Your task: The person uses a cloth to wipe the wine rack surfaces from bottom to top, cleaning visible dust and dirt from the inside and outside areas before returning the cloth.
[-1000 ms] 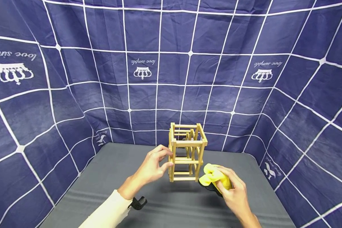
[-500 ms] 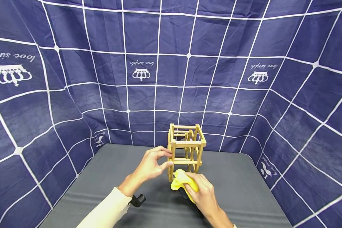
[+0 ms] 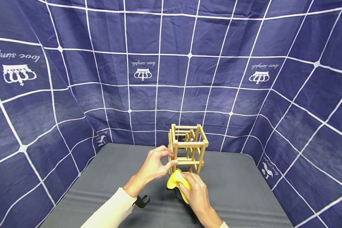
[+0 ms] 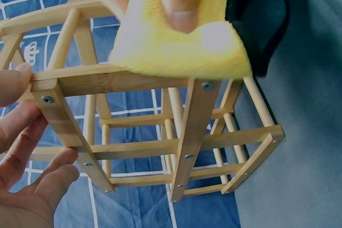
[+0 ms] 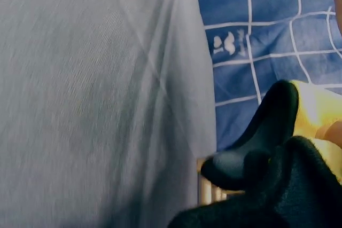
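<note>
A small light-wood rack, built of bars and posts, stands upright on the grey surface. My left hand holds its front left post between thumb and fingers. In my right hand is a bunched yellow cloth with a black underside, pinched between thumb and fingers. The cloth lies at the lower front left of the rack and hides the bottom of that post. From the left wrist, the cloth overlaps a bar of the rack. The right wrist view shows mostly the cloth's black side.
A grey-covered table spreads under the rack. Blue cloth with white grid lines hangs behind and along both sides. A black band sits at the left wrist.
My right hand has carried the cloth leftward, from beside the rack's right side to its lower front left post. The left hand keeps its place on the rack, which has barely shifted.
</note>
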Demonstrator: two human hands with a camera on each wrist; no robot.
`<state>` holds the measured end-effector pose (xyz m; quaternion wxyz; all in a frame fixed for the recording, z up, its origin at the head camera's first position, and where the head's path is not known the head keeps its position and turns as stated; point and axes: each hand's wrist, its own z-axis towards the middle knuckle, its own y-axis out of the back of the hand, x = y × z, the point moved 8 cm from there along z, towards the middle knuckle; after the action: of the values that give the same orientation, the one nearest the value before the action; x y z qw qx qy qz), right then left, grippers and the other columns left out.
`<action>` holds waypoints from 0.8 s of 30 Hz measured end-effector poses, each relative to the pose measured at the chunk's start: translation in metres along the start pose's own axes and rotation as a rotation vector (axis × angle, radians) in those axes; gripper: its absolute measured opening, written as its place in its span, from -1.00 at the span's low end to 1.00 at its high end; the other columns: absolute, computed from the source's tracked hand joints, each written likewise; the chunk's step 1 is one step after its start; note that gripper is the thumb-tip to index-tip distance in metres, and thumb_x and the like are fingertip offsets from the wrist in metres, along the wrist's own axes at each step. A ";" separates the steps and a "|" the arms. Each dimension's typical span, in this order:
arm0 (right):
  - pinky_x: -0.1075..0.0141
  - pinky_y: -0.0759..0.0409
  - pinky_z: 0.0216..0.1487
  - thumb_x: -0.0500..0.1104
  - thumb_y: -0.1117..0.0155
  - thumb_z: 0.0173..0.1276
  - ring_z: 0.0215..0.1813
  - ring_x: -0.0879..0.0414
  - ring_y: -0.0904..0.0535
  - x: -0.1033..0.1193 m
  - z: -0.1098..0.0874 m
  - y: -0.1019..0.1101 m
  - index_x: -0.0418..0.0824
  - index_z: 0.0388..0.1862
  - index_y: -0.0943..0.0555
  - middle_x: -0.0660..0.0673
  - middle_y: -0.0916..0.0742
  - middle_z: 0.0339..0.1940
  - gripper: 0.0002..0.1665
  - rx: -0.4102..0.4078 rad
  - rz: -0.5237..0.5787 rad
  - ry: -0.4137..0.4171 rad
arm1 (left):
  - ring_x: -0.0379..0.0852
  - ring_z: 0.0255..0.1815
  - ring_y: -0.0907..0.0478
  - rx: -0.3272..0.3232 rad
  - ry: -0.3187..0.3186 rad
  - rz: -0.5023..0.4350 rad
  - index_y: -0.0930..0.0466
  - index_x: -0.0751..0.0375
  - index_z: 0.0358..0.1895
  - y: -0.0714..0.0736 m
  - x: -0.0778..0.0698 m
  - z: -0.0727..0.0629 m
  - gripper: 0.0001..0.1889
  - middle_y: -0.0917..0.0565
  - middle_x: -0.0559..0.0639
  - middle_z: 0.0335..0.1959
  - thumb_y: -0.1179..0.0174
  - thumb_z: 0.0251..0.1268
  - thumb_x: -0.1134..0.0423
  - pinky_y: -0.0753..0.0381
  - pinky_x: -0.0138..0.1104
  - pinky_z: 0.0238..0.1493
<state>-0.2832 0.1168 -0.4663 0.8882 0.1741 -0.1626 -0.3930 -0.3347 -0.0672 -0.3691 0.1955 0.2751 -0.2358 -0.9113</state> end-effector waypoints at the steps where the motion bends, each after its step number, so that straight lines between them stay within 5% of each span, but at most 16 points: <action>1: 0.20 -0.89 -0.16 -0.23 -0.99 0.00 -0.11 0.07 -0.87 -0.001 -0.001 0.002 -0.17 0.05 -0.92 -0.05 -0.93 -0.07 -0.41 -0.002 -0.026 0.001 | 0.01 -0.02 -0.90 -0.004 -0.004 -0.002 -0.94 0.19 -0.17 0.000 0.000 0.000 -0.88 -0.89 0.00 -0.12 -0.69 0.34 0.29 -0.93 -0.08 0.09; 5: 0.14 -0.86 -0.25 -0.26 -1.01 -0.11 -0.18 0.04 -0.83 -0.010 -0.007 0.015 -0.18 0.06 -0.92 -0.06 -0.93 -0.06 -0.33 -0.030 -0.117 0.005 | -0.01 -0.06 -0.89 -0.011 -0.007 -0.020 -0.93 0.19 -0.18 -0.001 -0.001 0.002 -0.89 -0.88 -0.01 -0.15 -0.69 0.34 0.30 -0.92 -0.11 0.04; 10: 0.11 -0.83 -0.31 -0.32 -0.98 -0.17 -0.24 0.03 -0.78 -0.014 -0.013 0.023 -0.22 0.09 -0.91 -0.08 -0.94 -0.03 -0.27 -0.053 -0.141 0.034 | -0.19 -0.21 -0.75 -0.008 0.022 -0.017 -0.93 0.17 -0.18 -0.001 -0.001 0.004 -0.87 -0.87 -0.02 -0.18 -0.70 0.34 0.27 -0.73 -0.40 -0.15; 16: 0.15 -0.87 -0.21 -0.24 -1.00 -0.05 -0.18 0.05 -0.87 -0.005 -0.004 0.006 -0.18 0.06 -0.94 -0.04 -0.95 -0.08 -0.38 -0.026 -0.067 -0.013 | -0.36 -0.35 -0.40 -0.033 0.046 0.007 -0.94 0.21 -0.17 0.000 -0.002 0.004 -0.85 -0.79 -0.04 -0.29 -0.71 0.33 0.26 -0.45 -0.52 -0.26; 24: 0.27 -0.88 -0.07 -0.20 -0.99 0.02 -0.08 0.07 -0.92 -0.007 -0.006 0.008 -0.14 0.06 -0.93 -0.02 -0.94 -0.07 -0.41 -0.043 0.042 -0.062 | -0.35 -0.34 -0.41 -0.058 0.047 0.010 -0.94 0.21 -0.16 0.001 0.004 0.000 -0.83 -0.79 -0.05 -0.28 -0.72 0.33 0.25 -0.47 -0.50 -0.25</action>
<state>-0.2799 0.1278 -0.4690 0.8942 0.1392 -0.1853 -0.3830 -0.3380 -0.0703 -0.3700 0.2133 0.2896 -0.2057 -0.9101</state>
